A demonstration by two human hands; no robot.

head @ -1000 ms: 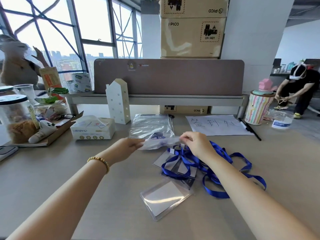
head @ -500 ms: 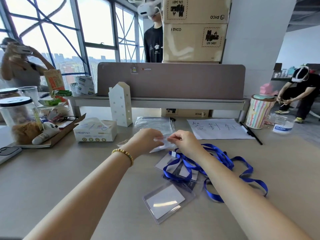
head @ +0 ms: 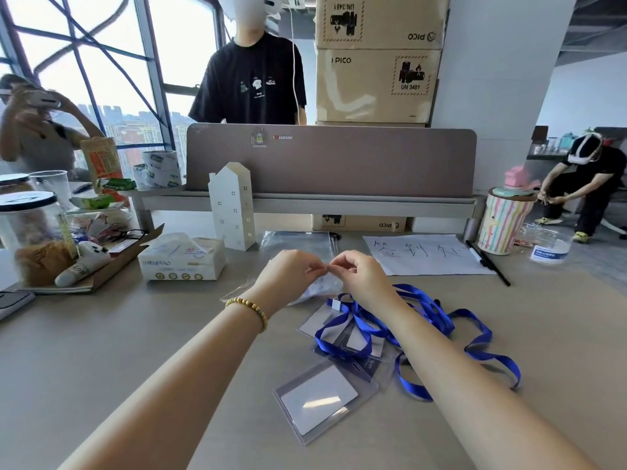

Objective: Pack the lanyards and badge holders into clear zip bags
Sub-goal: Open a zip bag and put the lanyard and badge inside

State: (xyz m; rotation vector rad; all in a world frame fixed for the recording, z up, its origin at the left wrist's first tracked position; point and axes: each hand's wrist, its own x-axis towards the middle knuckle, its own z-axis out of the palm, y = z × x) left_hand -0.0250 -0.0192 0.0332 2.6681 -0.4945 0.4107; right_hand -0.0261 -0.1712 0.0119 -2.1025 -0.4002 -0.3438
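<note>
My left hand [head: 290,278] and my right hand [head: 358,276] meet at the fingertips over the desk, both pinching the top edge of a clear zip bag [head: 319,288] that hangs under them, mostly hidden by the hands. Its contents are not discernible. Blue lanyards [head: 424,320] lie tangled just right of my right wrist, over several clear badge holders [head: 342,337]. One badge holder [head: 322,398] with a white card lies nearest me. More flat clear zip bags [head: 298,240] lie behind my hands.
A tissue box [head: 183,259] and a white house model [head: 232,206] stand to the left rear. A handwritten paper sheet [head: 424,254], a black pen [head: 488,262] and a striped cup [head: 504,220] sit on the right. A desk divider [head: 330,161] runs behind; people stand beyond.
My hands have come together along the bag's top edge, the left moving right toward the right hand. The view has tilted upward, revealing a person behind the divider.
</note>
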